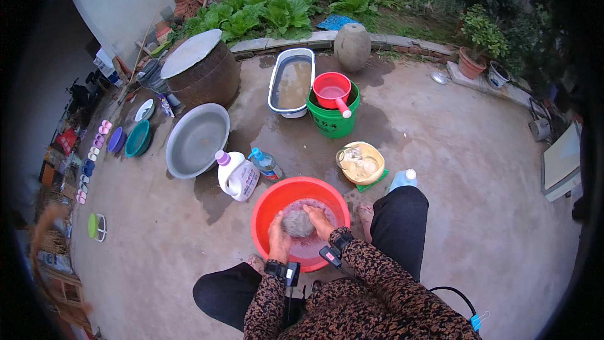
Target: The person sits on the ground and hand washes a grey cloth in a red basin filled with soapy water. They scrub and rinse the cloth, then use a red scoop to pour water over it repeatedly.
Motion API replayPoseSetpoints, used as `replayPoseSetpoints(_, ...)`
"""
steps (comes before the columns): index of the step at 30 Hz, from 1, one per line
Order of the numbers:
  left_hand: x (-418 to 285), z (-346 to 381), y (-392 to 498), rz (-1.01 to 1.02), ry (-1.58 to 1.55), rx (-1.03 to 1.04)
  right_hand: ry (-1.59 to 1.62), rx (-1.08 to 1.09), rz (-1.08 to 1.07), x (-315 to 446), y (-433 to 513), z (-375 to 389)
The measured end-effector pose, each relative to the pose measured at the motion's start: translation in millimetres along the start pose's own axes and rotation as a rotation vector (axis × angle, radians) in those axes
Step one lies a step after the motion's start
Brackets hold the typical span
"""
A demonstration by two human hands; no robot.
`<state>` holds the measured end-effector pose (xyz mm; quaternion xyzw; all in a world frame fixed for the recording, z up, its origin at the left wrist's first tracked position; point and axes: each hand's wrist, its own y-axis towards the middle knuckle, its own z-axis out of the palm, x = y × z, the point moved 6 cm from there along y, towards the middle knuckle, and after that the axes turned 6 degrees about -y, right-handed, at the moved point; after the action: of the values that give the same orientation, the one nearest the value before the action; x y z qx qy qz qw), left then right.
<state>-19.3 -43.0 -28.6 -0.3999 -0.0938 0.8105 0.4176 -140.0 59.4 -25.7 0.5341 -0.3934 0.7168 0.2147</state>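
Observation:
A red plastic basin (263,200) stands on the concrete between my feet, with sudsy water (306,249) in it. Over the water I hold a rounded grey bundle (298,224); it looks soft and wet, but its exact kind cannot be told. My left hand (279,240) presses its left side, and my right hand (319,222) grips it from the upper right. Just beyond the basin's rim are a white detergent jug (243,177) with a purple cap and a pump bottle (267,165).
Ahead are a large grey basin (198,141), a white tub of murky water (292,82), and a green bucket (332,120) carrying a red dipper (331,87). A yellow bowl (361,160) of glassware and a blue bottle (403,179) sit by my right knee. Wet patches mark the concrete.

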Motion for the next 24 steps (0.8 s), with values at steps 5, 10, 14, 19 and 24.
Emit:
replayPoseSetpoints(5,1,-7,-7,0.058,-0.076,0.024,-0.423,0.054,-0.376,74,-52,33)
replayPoseSetpoints(10,25,16,-17,0.005,0.032,0.137,-0.59,-0.216,-0.462,78,-43,27)
replayPoseSetpoints(14,19,16,-1,-0.03,0.212,0.096,-0.191,-0.145,-0.042,26,-1,-5)
replayPoseSetpoints(19,10,-22,-2,0.042,0.071,-0.035,-0.285,-0.198,-0.171,41,-40,14)
replayPoseSetpoints(24,14,-2,-3,0.046,0.495,0.061,-0.545,-0.07,-0.297,54,-42,39)
